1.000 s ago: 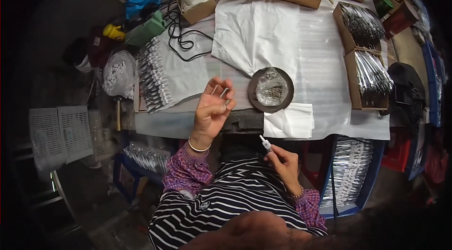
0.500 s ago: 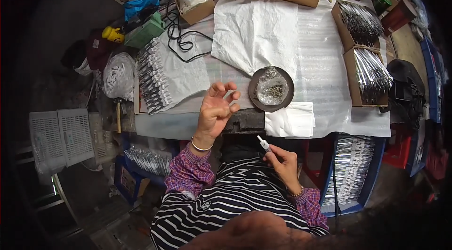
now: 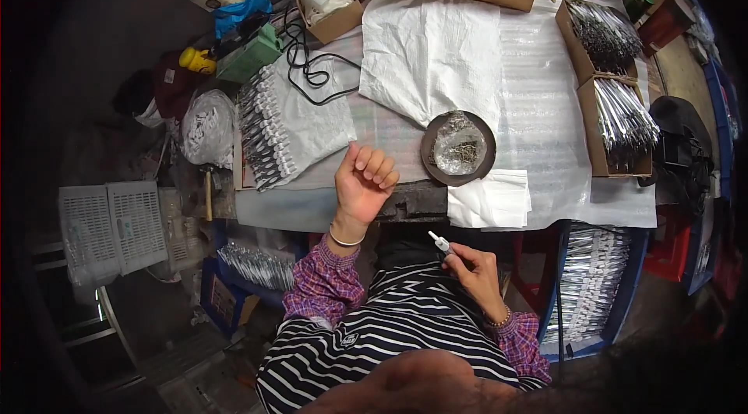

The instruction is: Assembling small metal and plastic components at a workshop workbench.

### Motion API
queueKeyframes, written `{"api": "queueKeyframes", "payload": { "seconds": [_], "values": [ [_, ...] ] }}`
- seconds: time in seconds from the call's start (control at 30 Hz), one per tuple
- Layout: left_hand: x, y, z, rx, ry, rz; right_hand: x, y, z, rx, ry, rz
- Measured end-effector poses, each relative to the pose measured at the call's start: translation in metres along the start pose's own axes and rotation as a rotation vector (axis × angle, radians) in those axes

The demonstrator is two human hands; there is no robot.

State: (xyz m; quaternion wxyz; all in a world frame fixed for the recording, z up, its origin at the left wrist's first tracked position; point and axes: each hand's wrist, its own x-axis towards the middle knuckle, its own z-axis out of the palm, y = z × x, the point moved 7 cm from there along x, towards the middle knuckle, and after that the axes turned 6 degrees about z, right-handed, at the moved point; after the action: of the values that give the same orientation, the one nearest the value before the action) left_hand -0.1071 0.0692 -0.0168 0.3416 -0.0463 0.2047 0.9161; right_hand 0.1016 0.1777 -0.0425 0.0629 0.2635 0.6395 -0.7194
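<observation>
Hands and piece at the near edge of the tabletop, viewed from above. The piece, slender and white with a narrow tip, lies outside the near edge, on the wearer's side, held clear of the tabletop. The right hand is closed on its rear end, thumb against curled fingers, leaving the tip free and pointing up and to the left. The left hand is raised by the near edge, left of the piece, its palm showing and its fingers loosely curled; nothing is seen in it.

Handling, as judged from appearance: the piece is probably light and stiff, plastic-like and smooth, so it might roll or slip between dry fingertips. The thin tip seems the part most easily bent or snapped; the thicker body offers the sounder hold, pinched between thumb and forefinger with little force. The end hidden within the right hand cannot be judged.

Nearby, along the near edge: a dark dish holding a clear bag of small bits, and folded tissue. Toward the left edge, similar-looking pieces lie in a row.
</observation>
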Motion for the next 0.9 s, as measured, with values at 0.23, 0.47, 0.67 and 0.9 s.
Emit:
{"api": "queueKeyframes", "payload": {
  "seconds": [0.23, 0.47, 0.67, 0.9],
  "values": [
    [0.000, -0.002, -0.001, 0.012, 0.002, -0.007, 0.000, 0.003, 0.002, 0.049, -0.010, 0.022],
    [-0.001, -0.003, 0.003, 0.019, -0.027, -0.020, 0.001, 0.011, 0.002, 0.117, -0.024, 0.059],
    [0.001, -0.008, 0.004, 0.059, -0.029, -0.032, 0.001, 0.014, 0.000, 0.167, -0.024, 0.079],
    [0.007, -0.006, 0.045, 1.099, -0.294, 0.203, 0.003, 0.010, 0.000, 0.180, -0.044, 0.090]
  ]
}}
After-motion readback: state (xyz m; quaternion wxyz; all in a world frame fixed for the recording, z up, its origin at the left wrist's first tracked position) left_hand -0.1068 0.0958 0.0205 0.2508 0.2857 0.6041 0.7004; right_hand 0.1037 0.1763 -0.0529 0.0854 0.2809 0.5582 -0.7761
